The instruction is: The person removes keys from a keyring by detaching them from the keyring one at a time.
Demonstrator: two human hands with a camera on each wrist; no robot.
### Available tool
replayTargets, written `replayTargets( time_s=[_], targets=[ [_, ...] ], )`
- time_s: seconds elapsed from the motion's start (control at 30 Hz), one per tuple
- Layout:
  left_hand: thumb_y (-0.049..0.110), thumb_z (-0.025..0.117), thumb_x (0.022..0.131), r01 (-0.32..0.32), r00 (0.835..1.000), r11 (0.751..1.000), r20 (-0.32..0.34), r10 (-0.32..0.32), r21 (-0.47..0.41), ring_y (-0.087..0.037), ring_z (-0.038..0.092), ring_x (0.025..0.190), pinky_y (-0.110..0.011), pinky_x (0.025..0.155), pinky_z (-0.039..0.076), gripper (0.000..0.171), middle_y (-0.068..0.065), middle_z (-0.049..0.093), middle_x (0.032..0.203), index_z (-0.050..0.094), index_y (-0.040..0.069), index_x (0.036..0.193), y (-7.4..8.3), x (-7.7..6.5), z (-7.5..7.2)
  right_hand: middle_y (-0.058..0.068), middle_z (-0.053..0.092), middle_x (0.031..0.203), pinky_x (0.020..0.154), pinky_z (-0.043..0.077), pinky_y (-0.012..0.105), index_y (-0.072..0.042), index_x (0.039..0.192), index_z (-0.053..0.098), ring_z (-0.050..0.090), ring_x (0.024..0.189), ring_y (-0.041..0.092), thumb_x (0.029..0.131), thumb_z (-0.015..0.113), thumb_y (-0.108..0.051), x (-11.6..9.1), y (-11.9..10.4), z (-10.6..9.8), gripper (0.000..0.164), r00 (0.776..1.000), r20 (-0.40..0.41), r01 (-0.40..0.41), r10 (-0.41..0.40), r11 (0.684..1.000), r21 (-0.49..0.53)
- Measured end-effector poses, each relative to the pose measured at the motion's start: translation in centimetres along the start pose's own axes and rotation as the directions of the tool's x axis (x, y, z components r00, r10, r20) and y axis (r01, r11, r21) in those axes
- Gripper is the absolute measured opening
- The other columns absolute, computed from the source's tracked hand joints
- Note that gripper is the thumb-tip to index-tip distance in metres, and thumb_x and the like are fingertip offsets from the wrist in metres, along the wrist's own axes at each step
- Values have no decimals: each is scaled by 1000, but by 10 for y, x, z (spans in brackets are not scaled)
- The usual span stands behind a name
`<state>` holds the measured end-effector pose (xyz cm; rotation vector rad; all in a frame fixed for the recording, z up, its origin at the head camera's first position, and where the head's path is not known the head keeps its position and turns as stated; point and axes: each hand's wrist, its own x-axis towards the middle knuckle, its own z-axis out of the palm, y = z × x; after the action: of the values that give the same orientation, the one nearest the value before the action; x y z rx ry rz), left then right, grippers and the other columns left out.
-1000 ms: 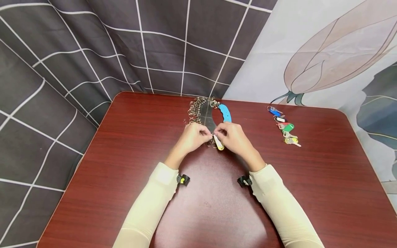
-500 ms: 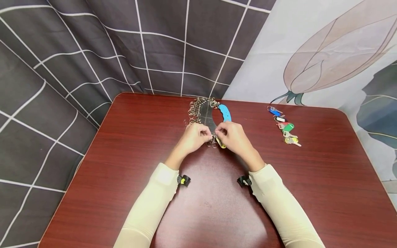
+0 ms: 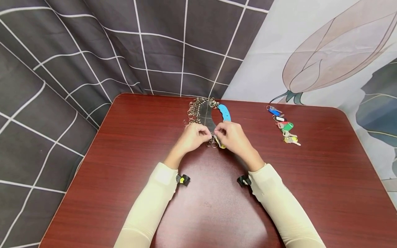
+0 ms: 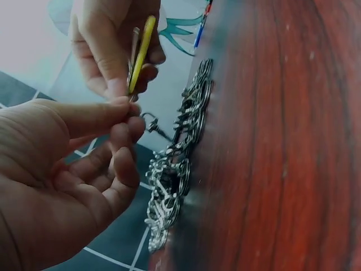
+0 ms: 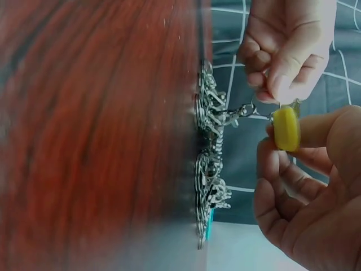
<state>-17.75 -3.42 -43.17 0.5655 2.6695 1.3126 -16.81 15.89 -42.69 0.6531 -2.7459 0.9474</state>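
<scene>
Both hands meet over the near end of a dark curved key holder (image 3: 207, 113) fringed with metal rings and clasps. My left hand (image 3: 194, 137) pinches a thin metal key ring between thumb and index finger, its grip covering most of the ring. A small clasp (image 5: 243, 110) hangs beside those fingertips, linked towards the holder. With thumb and fingers, my right hand (image 3: 232, 137) holds a yellow key tag (image 4: 143, 51) near its ring end. Next to the tag is a metal key (image 4: 133, 52). The exact joint between ring and clasp is hidden.
A light-blue curved handle (image 3: 224, 112) lies at the holder's right side. Farther right on the reddish wooden table (image 3: 149, 117) is a row of keys with blue, black, red, green and yellow tags (image 3: 288, 126). A gridded dark curtain (image 3: 161, 51) hangs behind the table.
The yellow tag has turned from showing its pale face to lying more edge-on against the right hand. Both hands stay nearly in place, fingers shifting slightly.
</scene>
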Motion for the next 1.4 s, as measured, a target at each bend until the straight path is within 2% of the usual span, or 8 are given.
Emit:
replayTargets(
  time_s=[0.2, 0.33, 0.6, 0.87, 1.07, 1.17, 1.27, 1.4],
  targets=[
    [14, 74, 90, 18, 1000, 1000, 20, -18, -23, -7, 63, 69, -21, 66, 51, 10, -3, 74, 77, 80, 8, 84, 2, 0, 0, 6, 67, 81, 67, 51, 31, -6, 87, 75, 62, 73, 19, 92, 71, -7, 0, 0, 1, 6, 999, 40, 0, -1, 1000, 16],
    [13, 75, 91, 25, 1000, 999, 19, -24, -38, -8, 61, 68, -22, 65, 50, 11, -3, 72, 76, 77, 7, 81, 3, 0, 1, 6, 67, 81, 67, 52, 32, -7, 86, 75, 63, 72, 19, 92, 72, -7, 0, 0, 1, 7, 999, 39, -12, 12, 1000, 8],
    [12, 77, 91, 8, 999, 1000, 35, -8, 9, -8, 63, 70, -22, 66, 51, 9, 0, 74, 77, 78, 12, 81, 3, 0, -3, 6, 64, 78, 65, 47, 33, -7, 84, 75, 56, 69, 20, 90, 70, -8, 0, -1, 2, 8, 997, 37, -68, 70, 997, -44],
    [10, 79, 89, -42, 999, 999, 24, 41, 16, -8, 65, 74, -21, 69, 53, 5, -2, 75, 83, 80, 11, 84, -3, -2, -2, 5, 68, 77, 67, 52, 39, -11, 79, 73, 61, 70, 22, 90, 63, -6, 0, -6, 5, 15, 987, 45, -148, 154, 982, -116],
    [7, 79, 88, -40, 996, 999, 75, 39, 10, -6, 60, 73, -20, 65, 50, 5, -2, 76, 84, 82, 10, 85, -7, -3, -4, 4, 65, 73, 67, 53, 44, -12, 74, 69, 61, 70, 25, 90, 61, -6, 0, -6, -3, 19, 980, 25, -191, 197, 969, -159],
    [8, 78, 88, -31, 996, 998, 89, 26, 49, -7, 62, 72, -20, 66, 51, 6, -2, 77, 83, 82, 10, 84, -9, -2, -7, 3, 63, 73, 67, 51, 41, -11, 75, 69, 58, 70, 23, 91, 61, -5, -1, -11, -14, 19, 981, 24, -186, 191, 973, -140],
    [9, 78, 88, -49, 994, 992, 104, 37, 119, -7, 63, 72, -23, 71, 52, 8, 1, 77, 82, 83, 12, 83, -7, -1, -10, 5, 65, 79, 68, 50, 37, -10, 82, 72, 59, 72, 22, 93, 65, -7, -1, -17, -22, 13, 987, 30, -154, 158, 983, -102],
    [11, 77, 88, -72, 986, 980, 161, 41, 188, -6, 58, 72, -27, 76, 49, 9, 6, 77, 81, 84, 14, 83, -4, -1, -13, 8, 68, 86, 70, 53, 36, -7, 90, 74, 63, 76, 22, 94, 68, -6, -1, -17, -28, 8, 995, -3, -97, 97, 993, -62]
  ],
)
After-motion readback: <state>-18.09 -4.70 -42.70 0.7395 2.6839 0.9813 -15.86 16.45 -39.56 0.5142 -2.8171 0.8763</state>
